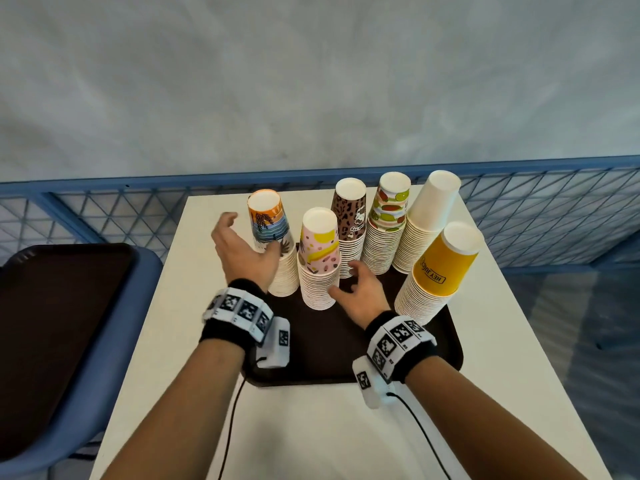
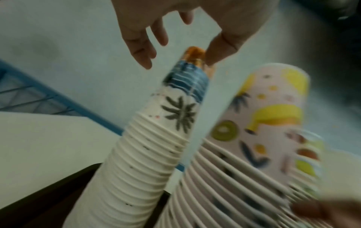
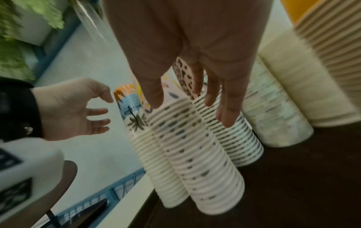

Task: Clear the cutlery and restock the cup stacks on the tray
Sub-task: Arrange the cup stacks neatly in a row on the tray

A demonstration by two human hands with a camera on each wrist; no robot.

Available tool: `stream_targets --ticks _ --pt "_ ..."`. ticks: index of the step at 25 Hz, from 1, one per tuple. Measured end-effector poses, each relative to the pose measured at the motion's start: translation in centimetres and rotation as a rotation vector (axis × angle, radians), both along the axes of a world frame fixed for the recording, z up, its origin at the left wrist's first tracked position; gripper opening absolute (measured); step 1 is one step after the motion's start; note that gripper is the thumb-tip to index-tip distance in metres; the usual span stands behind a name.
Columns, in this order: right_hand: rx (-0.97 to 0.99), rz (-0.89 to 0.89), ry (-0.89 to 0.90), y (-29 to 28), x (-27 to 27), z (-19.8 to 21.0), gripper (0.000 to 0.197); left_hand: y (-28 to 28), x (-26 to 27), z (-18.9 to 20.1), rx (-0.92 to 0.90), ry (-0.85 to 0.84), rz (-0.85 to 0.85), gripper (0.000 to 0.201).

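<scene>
Left hand [image 1: 242, 251] is spread wide and empty, thumb brushing the palm-print cup stack [image 1: 273, 244] right in front of it, so I'd wrap that one low and keep it upright. Right hand [image 1: 360, 289] is loose, empty too, fingertips by the pink fruit-print stack [image 1: 318, 261] on the tray [image 1: 332, 344]; steady it so neighbours don't topple.
</scene>
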State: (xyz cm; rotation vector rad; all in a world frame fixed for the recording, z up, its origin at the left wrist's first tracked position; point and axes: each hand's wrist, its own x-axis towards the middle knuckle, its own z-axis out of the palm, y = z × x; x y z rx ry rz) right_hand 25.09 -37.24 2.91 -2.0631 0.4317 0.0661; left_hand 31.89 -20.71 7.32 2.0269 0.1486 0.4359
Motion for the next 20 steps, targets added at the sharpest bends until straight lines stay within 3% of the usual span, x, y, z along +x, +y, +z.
stream_targets --ticks 3,5,10,20 --pt "0.079 -0.079 0.081 2.0 1.0 -1.8 0.062 1.5 2.5 -0.4 -0.024 0.180 -0.147 0.106" --pt "0.151 -0.172 0.079 3.5 1.9 -2.8 0.060 1.4 3.4 -1.2 -0.020 0.254 -0.268 0.115" --pt "0.251 -0.298 0.080 5.8 3.9 -4.0 0.060 1.7 4.6 -2.9 0.001 0.256 -0.224 0.079" --pt "0.282 -0.252 0.042 5.3 5.0 -4.5 0.061 2.3 4.5 -3.0 0.000 0.273 -0.258 0.080"
